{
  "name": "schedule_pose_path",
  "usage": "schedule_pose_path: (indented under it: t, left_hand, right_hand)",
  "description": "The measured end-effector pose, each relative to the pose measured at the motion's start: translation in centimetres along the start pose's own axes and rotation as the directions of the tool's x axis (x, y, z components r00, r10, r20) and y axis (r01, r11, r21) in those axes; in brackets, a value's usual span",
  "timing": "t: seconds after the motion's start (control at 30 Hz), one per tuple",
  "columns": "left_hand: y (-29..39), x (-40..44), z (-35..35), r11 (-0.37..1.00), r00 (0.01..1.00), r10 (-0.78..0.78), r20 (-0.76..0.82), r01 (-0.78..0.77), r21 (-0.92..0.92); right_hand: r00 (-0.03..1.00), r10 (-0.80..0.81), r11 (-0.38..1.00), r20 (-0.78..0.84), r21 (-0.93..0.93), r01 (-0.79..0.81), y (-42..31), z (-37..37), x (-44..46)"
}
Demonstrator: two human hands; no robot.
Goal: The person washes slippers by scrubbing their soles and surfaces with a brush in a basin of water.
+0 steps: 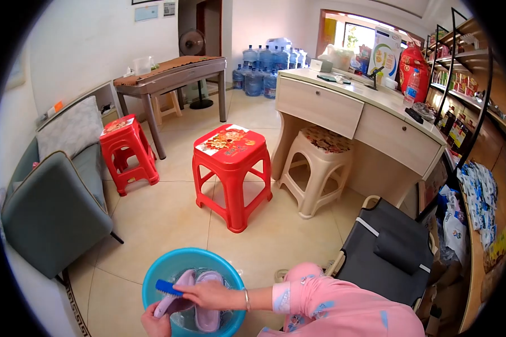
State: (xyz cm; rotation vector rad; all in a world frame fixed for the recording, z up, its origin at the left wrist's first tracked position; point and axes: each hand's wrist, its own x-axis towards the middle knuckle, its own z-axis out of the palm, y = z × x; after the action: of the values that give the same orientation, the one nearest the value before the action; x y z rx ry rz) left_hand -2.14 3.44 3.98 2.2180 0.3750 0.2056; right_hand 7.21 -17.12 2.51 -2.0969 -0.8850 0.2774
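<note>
My right hand (208, 295) is closed on a blue scrubbing brush (167, 288), its bristles against a pale pink-purple slipper (164, 306). At the basin's near left edge, my left hand (156, 323) grips that slipper by one end, holding it tilted. A second slipper (208, 320) of the same colour lies in the water of the turquoise basin (152, 269), just under my right hand. A bracelet (247, 300) circles my right wrist, below a pink patterned sleeve (298, 295).
A red stool (230, 160) stands beyond the basin, with another red stool (128, 151) farther left. A grey armchair (56, 208) is at left. A black folding chair (371, 247) lies close on my right, before the desk (320, 101) and a beige stool (315, 168).
</note>
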Motion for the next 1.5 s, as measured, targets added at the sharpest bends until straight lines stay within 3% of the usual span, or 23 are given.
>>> schedule_pose_path:
  t: [0.2,0.27,0.33,0.43,0.53,0.57,0.6,0.67,0.73,0.8,0.83,0.9,0.93,1.0,1.1,1.13,1.2,1.27,1.37,1.43,1.5]
  left_hand:
    - [0.3,0.0,-0.5,0.997,1.000,0.027,0.008,-0.027,0.077]
    - [0.1,-0.2,-0.5,0.994,1.000,0.014,0.026,-0.016,0.109]
    - [0.2,-0.2,-0.4,0.989,1.000,0.020,-0.006,-0.019,0.148]
    - [0.1,0.1,-0.2,0.986,0.999,-0.041,0.007,0.039,0.162]
    - [0.7,0.0,0.1,0.966,1.000,0.000,-0.025,0.006,0.260]
    - [1.2,-0.4,0.1,0.948,0.997,-0.054,-0.050,0.067,0.312]
    - [0.8,-0.3,0.1,0.949,0.998,-0.048,-0.044,0.060,0.311]
    - [-0.7,0.2,-0.2,0.961,0.988,0.151,-0.036,-0.138,0.239]
    - [0.2,0.0,-0.4,0.961,0.994,0.103,-0.017,-0.095,0.260]
    - [0.2,0.0,-0.3,0.983,0.997,0.075,-0.024,-0.069,0.170]
    - [-1.0,0.2,-0.1,0.983,0.997,0.072,-0.018,-0.068,0.169]
    - [-3.5,0.9,0.3,0.973,0.997,-0.079,0.016,0.073,0.220]
    - [-3.7,1.0,0.3,0.972,0.997,-0.075,0.021,0.068,0.223]
    - [-3.2,0.7,0.2,0.999,0.999,0.021,-0.030,-0.019,0.039]
    - [-1.8,0.4,-0.2,0.998,0.998,0.059,-0.034,-0.058,0.030]
    - [-1.5,0.4,-0.3,0.997,0.999,0.038,-0.021,-0.037,0.071]
    - [-0.8,0.4,-0.3,0.988,1.000,0.012,0.010,-0.013,0.153]
    - [-1.8,0.5,0.0,0.973,0.999,-0.018,0.037,0.009,0.232]
    - [-3.0,0.5,0.4,1.000,1.000,-0.021,-0.021,0.021,-0.004]
    - [-2.5,0.3,0.2,1.000,1.000,0.014,-0.024,-0.014,0.012]
    - [-1.0,0.2,-0.4,1.000,1.000,0.016,-0.009,-0.016,0.019]
  right_hand:
    - [0.999,0.025,0.998,0.029,0.049,-0.026,2.1,1.3,0.0]
    - [1.000,0.017,0.995,-0.026,0.094,-0.014,3.3,2.8,0.3]
    - [0.998,0.056,0.978,0.025,0.200,-0.059,1.3,2.3,-0.2]
    - [0.987,-0.148,0.979,-0.065,0.129,0.155,-0.9,3.5,-1.4]
    - [0.985,-0.158,0.980,-0.073,0.108,0.166,-1.1,2.7,-1.5]
    - [0.999,-0.039,0.999,0.021,-0.002,0.039,-0.6,2.2,-0.9]
    - [0.999,-0.034,0.999,0.015,-0.005,0.034,0.4,1.8,-0.3]
    - [0.990,0.112,0.994,0.088,-0.030,-0.109,2.2,0.8,0.8]
    - [0.983,0.143,0.990,0.113,-0.026,-0.141,0.3,0.4,0.2]
    - [0.998,-0.070,0.990,0.001,0.126,0.069,-0.3,2.8,-0.7]
    - [0.968,-0.242,0.956,-0.073,0.150,0.251,-1.3,3.1,-1.5]
    - [0.983,-0.183,0.978,-0.014,0.096,0.184,-2.1,2.5,-2.2]
    - [0.991,-0.129,0.991,0.040,0.040,0.127,-2.3,2.3,-2.2]
    - [0.988,-0.154,0.979,-0.029,0.130,0.157,-0.5,2.3,-1.2]
    - [0.998,0.070,0.997,-0.005,-0.016,-0.070,1.6,1.3,0.1]
    - [0.997,0.071,0.997,-0.005,-0.015,-0.071,2.2,2.1,0.1]
    - [0.970,-0.173,0.964,-0.168,0.171,0.202,3.0,4.3,0.0]
    - [0.978,-0.189,0.946,-0.090,0.250,0.206,-0.7,3.7,-1.6]
    - [0.977,-0.179,0.954,-0.114,0.221,0.201,-3.0,1.9,-2.2]
    - [0.998,-0.016,0.994,0.054,0.110,0.010,-1.5,1.2,-1.0]
    - [0.994,0.058,0.991,0.087,0.118,-0.068,0.3,0.2,0.1]
